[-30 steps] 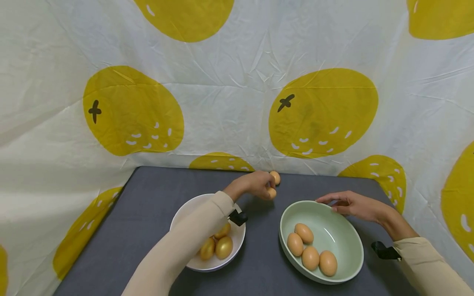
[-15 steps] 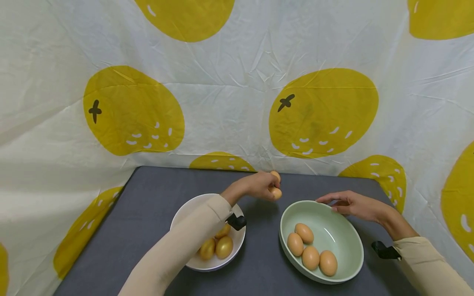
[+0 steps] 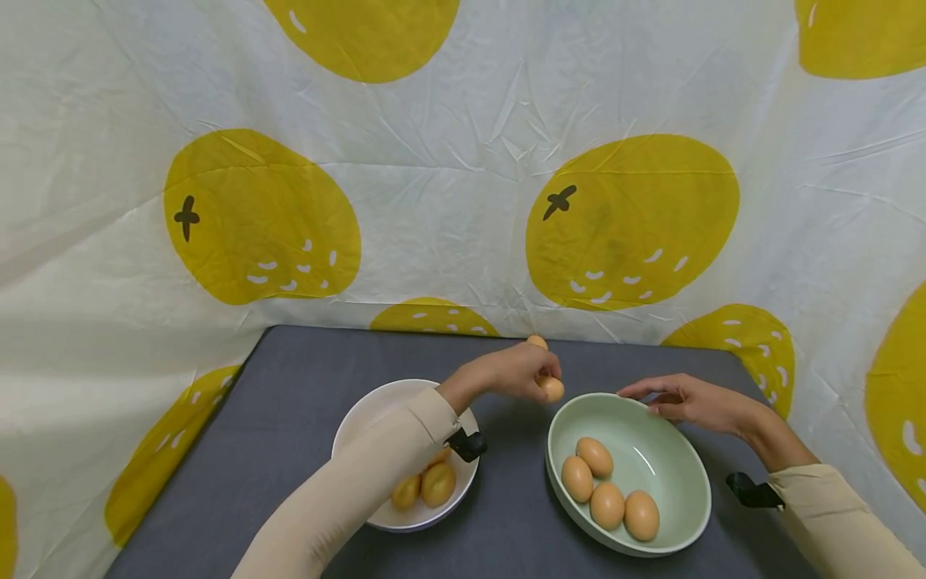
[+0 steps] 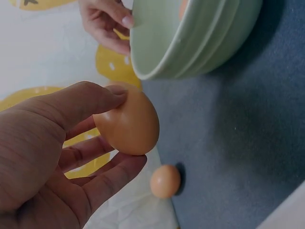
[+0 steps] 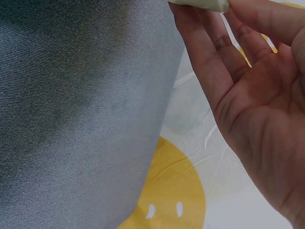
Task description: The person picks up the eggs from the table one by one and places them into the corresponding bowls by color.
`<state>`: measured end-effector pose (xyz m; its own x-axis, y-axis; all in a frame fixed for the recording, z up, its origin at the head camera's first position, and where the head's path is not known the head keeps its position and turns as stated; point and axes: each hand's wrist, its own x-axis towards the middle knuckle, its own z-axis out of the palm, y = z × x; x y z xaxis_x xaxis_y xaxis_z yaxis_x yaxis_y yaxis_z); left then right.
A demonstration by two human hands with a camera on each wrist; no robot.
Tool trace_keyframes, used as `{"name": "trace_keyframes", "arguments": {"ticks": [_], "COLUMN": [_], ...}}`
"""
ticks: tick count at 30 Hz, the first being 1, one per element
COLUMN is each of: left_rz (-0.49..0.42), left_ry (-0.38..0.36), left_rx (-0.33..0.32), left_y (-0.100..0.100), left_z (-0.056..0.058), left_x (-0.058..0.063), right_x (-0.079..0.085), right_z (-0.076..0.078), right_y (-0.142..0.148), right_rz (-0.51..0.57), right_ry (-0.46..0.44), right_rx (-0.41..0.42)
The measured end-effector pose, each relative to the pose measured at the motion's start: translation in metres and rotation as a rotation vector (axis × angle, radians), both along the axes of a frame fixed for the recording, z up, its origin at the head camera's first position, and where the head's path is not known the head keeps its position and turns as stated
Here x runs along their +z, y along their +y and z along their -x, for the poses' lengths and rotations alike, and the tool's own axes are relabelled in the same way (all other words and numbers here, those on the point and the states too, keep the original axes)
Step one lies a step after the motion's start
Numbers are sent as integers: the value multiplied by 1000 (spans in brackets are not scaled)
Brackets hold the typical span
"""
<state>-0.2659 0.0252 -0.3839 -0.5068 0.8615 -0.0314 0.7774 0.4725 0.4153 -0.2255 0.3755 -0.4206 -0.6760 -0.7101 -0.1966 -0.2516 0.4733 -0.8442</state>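
Note:
A brown egg (image 3: 552, 390) is pinched between the thumb and fingers of my left hand (image 3: 510, 374), above the table just left of the light green bowl (image 3: 669, 474). The left wrist view shows that egg (image 4: 131, 126) close up, its blunt side toward the bowl hidden partly by the thumb. My right hand (image 3: 705, 406) grips the green bowl's far rim, thumb on one side and fingers on the other; the rim (image 5: 209, 4) shows at the top of the right wrist view. Several brown eggs (image 3: 607, 505) lie inside the bowl.
A white bowl (image 3: 362, 422) with several golden eggs (image 3: 438, 485) stands at the left, partly hidden under my left forearm. One more brown egg (image 3: 537, 341) lies by the far edge of the dark grey table (image 3: 289, 418). A fruit-printed cloth (image 3: 448, 225) hangs behind.
My left hand has moved to the right and slightly nearer with the egg, toward the green bowl. The right hand and both bowls have stayed in place.

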Motion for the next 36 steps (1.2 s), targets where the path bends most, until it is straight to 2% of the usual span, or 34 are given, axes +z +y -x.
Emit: {"name": "trace_keyframes", "arguments": {"ticks": [5, 17, 22, 27, 36], "left_rz": [-15, -5, 0, -8, 22], "left_ry": [-15, 2, 19, -9, -11], "left_rx": [-28, -105, -146, -176, -196], "left_y": [5, 17, 21, 24, 30], "left_z": [-4, -13, -15, -17, -23], "left_x": [1, 3, 1, -4, -8], "right_x": [1, 0, -1, -1, 0], "right_z": [0, 1, 1, 1, -1], "right_y": [0, 1, 1, 0, 0], "right_rz": [6, -17, -16, -21, -29], "right_ry": [0, -8, -10, -6, -4], "right_rx": [10, 2, 1, -4, -17]}}
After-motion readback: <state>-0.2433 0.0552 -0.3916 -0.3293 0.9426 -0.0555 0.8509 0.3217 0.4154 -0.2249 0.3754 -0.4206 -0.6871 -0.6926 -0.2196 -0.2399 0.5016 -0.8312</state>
